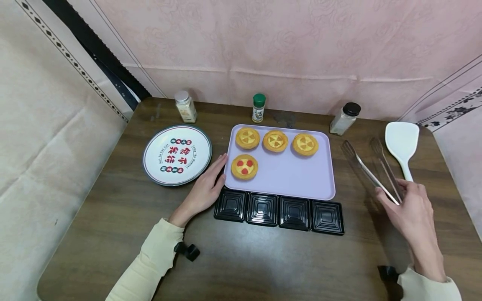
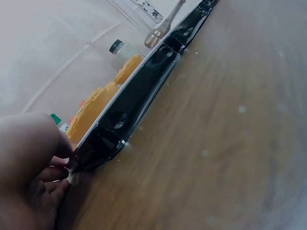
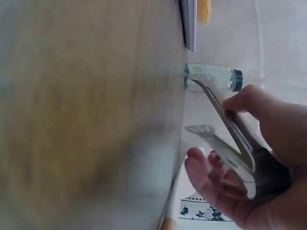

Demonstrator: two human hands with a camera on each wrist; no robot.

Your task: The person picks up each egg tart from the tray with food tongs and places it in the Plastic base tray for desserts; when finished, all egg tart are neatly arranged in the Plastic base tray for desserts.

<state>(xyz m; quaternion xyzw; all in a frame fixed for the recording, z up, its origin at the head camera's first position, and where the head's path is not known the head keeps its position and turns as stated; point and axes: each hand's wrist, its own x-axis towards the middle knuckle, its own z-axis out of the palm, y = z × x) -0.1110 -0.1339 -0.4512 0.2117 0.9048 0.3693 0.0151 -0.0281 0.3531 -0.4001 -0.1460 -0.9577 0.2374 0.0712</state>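
Note:
My right hand [image 1: 412, 209] grips metal tongs [image 1: 376, 179] near their joined end. Their two arms stand apart with nothing between the tips, as the right wrist view also shows. On the left, my left hand [image 1: 205, 188] touches the left edge of a lilac tray [image 1: 293, 175], its fingers extended along the rim. Three small round yellow tarts with wedge-patterned tops, one of them a tart [image 1: 275, 141] in the middle, line the tray's far side. Nearer the left hand lies a tart with red pieces [image 1: 244, 167].
A black tray with several square compartments [image 1: 295, 213] adjoins the lilac tray's near edge. Left stands a white plate [image 1: 178, 155]. Behind are a white-capped jar [image 1: 186, 108], a green-capped jar [image 1: 258, 108] and a black-capped jar [image 1: 344, 119]. A white spatula [image 1: 402, 140] lies far right.

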